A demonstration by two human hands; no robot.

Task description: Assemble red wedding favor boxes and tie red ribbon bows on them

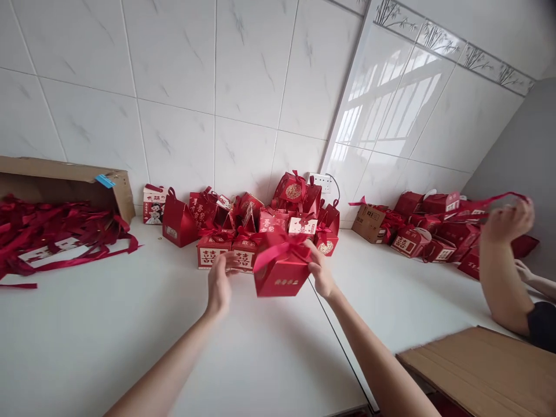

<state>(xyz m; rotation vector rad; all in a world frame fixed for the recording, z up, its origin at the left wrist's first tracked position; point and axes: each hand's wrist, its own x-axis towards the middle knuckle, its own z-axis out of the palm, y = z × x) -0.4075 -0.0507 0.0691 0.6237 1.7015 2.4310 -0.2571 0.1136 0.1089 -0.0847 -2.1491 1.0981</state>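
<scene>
A red gift box (pixel 281 279) with a ribbon bow (pixel 284 250) on top is lifted a little above the white table. My right hand (pixel 320 271) grips its right side, fingers at the edge near the bow. To the left of the box, my left hand (pixel 220 282) is apart from it, fingers spread and holding nothing. Directly behind stand two boxes with white character panels, the left one (pixel 209 256) close to my left fingers. More red gift boxes (pixel 273 220) are stacked behind these, against the wall.
At left, an open cardboard box (pixel 124 194) holds a heap of dark red ribbons (pixel 56 229). Another pile of red boxes (pixel 434 226) lies at right, where a co-worker's hand (pixel 508 220) pulls a ribbon. A cardboard carton (pixel 486 365) stands at the lower right.
</scene>
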